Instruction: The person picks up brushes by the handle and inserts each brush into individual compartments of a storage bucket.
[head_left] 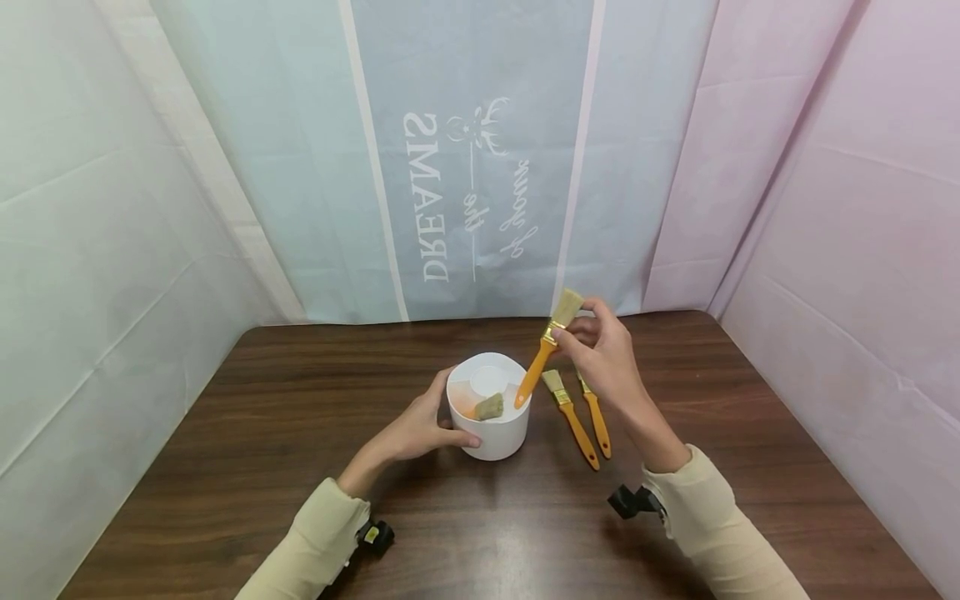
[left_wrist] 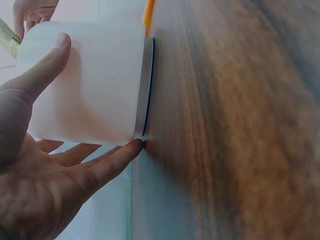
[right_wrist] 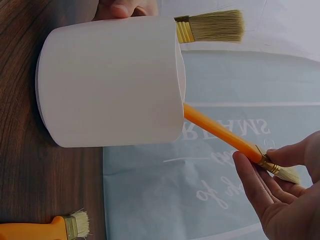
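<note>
The left hand [head_left: 416,428] grips a smooth white cylindrical container [head_left: 497,442]; the right hand [head_left: 606,354] pinches a pale-bristled, orange-handled paintbrush [head_left: 539,358] at its gold-coloured ferrule [head_left: 551,329].

The left hand [left_wrist: 45,175] holds a white container [left_wrist: 95,90], its thumb laid against the smooth wall and its fingers along another side, one fingertip at the corner of the base. The view is turned sideways, so the brown wood-grained surface [left_wrist: 240,120] fills the right half, blurred toward the edge. A greyish strip [left_wrist: 143,90] follows the container's base. An orange handle [left_wrist: 147,15] shows just beside the container at the top. At upper left, partly cut off, the right hand [left_wrist: 34,10] appears next to a brush's pale bristles [left_wrist: 7,40].
</note>
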